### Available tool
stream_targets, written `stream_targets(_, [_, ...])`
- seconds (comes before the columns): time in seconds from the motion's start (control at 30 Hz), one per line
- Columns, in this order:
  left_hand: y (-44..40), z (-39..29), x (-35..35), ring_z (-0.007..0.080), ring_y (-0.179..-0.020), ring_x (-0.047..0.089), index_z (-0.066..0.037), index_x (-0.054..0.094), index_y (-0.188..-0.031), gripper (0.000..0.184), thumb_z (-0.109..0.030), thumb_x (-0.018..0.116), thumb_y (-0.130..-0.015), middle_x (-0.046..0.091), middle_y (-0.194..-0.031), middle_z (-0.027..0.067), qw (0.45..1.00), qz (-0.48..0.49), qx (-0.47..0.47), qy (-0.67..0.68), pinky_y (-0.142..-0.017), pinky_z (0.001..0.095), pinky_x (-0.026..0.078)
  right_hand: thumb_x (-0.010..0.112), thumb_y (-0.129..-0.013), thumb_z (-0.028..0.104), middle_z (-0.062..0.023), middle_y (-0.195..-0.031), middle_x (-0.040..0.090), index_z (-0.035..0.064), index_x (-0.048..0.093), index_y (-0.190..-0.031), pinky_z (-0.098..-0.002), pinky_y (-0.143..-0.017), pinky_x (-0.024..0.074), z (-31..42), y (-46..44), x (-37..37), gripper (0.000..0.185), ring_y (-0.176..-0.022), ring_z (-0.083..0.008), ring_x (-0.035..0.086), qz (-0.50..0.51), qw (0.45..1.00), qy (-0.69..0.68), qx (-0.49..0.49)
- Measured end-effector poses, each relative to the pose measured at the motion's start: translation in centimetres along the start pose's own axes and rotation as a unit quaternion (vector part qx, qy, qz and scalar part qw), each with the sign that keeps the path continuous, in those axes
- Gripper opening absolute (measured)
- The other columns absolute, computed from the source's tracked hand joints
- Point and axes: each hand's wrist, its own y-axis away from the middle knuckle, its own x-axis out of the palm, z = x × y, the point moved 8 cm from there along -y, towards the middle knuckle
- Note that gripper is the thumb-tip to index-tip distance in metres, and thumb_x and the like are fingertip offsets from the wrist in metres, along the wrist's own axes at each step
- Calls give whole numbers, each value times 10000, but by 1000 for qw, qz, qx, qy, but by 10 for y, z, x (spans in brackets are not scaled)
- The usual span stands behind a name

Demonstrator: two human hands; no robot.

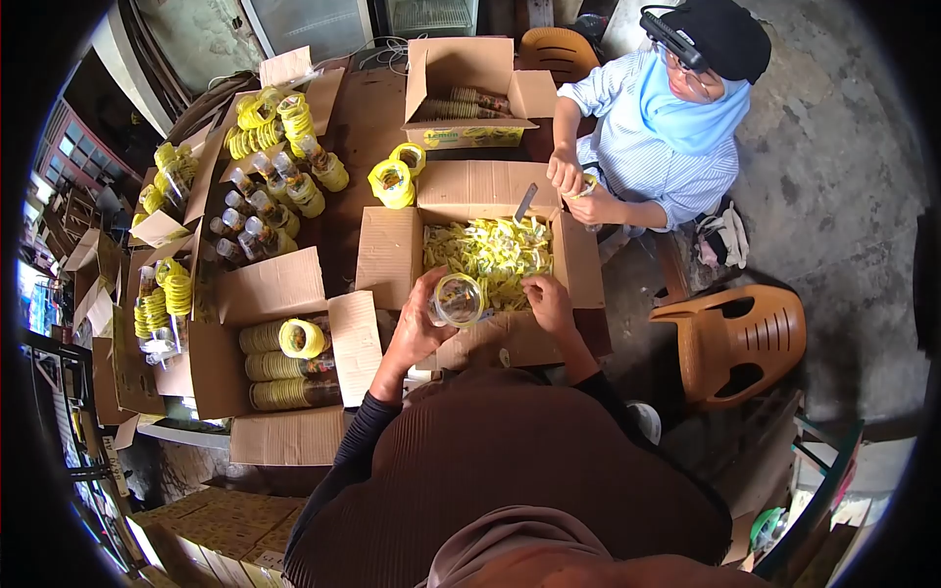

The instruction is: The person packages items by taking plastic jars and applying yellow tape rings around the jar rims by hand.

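Note:
My left hand [417,323] is wrapped round a clear plastic cup [457,300] with a yellowish rim, tilted so its round mouth faces up toward me. My right hand [550,304] hovers at the near right side of an open cardboard box [388,257]. Its fingers are curled together; whatever they hold, if anything, is too small to make out. Many small yellow-and-white packets or strips [490,257] fill that box, just beyond both hands. A metal blade-like tool [525,203] stands at the box's far edge.
Across the corner, a co-worker [652,127] handles a cup [589,186]. A box of stacked cups [279,367] stands at left, with grouped cups [265,211] behind it. Two yellow-rimmed stacks [392,183] sit near another box [466,132]. An orange chair [730,343] is at right.

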Motion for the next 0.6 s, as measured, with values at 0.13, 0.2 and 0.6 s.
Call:
stream_targets(0.13, [3,14,-3,268,-1156,570,-25,412,-1346,779,26,751,-646,578,-1221,146,998,-15,-21,54,-999,355,441,662,-782,30,-127,-920,610,64,644,-968,-415,-785,486,25,5,1,190,-921,-313,600,-56,987,120,-86])
stream_targets(0.2, [5,28,-2,226,-1116,584,-31,388,-1358,771,1,759,-683,610,-1171,126,984,-29,-56,166,-989,346,444,669,-777,30,-119,-928,607,68,642,-956,-422,-802,482,28,5,3,184,-945,-314,594,-59,987,123,-84])
stream_targets(0.6, [23,73,-23,191,-1053,593,-9,508,-1177,424,-40,735,-821,563,-1178,88,970,-71,-109,207,-907,320,508,690,-805,112,-121,-993,644,88,651,-1008,-432,-837,474,13,10,68,208,-989,-338,587,75,991,22,-110])
